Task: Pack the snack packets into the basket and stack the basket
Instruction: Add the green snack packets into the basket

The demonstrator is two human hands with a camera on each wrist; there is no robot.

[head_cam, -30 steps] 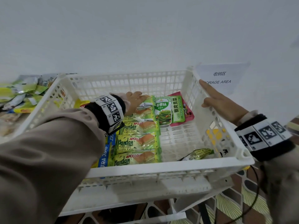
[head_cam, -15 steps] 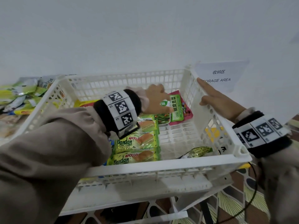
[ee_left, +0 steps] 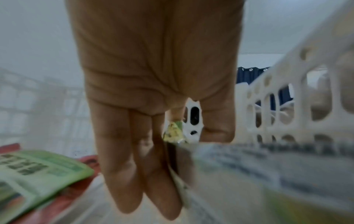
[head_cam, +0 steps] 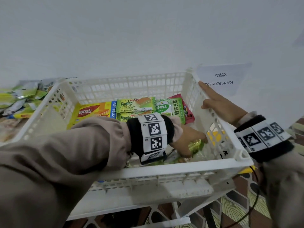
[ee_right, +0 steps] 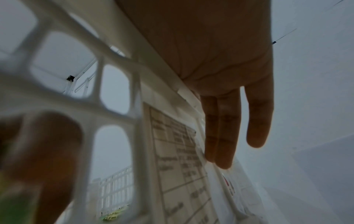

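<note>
A white lattice basket holds Pandan cake packets, a yellow Nabati wafer packet and green and red packets along its back. My left hand reaches into the near right corner and pinches a shiny green-gold packet. In the left wrist view the thumb and fingers close on that packet's crimped edge next to the basket wall. My right hand rests on the right rim, its fingers straight against the outer wall.
A loose pile of snack packets lies left of the basket. A "STORAGE AREA" sign hangs on the wall to the right. Another white basket or shelf sits under this one, above a patterned floor.
My left hand has come from the packets at the back middle of the basket to the near right corner and taken hold of the green-gold packet. The right hand stays on the rim.
</note>
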